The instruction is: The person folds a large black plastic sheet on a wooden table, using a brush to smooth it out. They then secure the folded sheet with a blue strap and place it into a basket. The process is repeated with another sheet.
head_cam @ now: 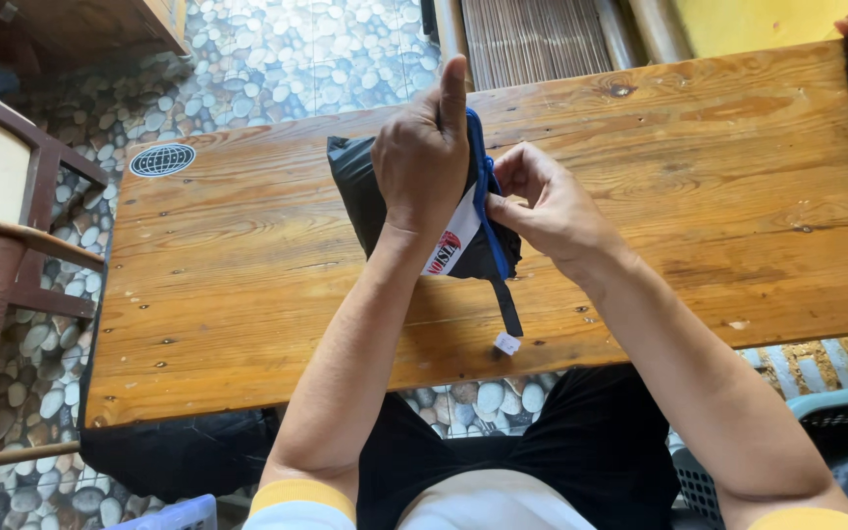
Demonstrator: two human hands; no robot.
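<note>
A folded black fabric bundle with a white printed patch lies on the wooden table. My left hand presses down on top of it, fist closed around the fabric, thumb pointing up. A blue strap runs over the bundle's right edge. My right hand pinches that strap beside the bundle. A dark strap end with a small white tag hangs toward the table's near edge.
A round black-and-white sticker sits on the table's far left corner. A wooden chair stands at the left on a pebble floor. A dark plastic crate stands at the lower right.
</note>
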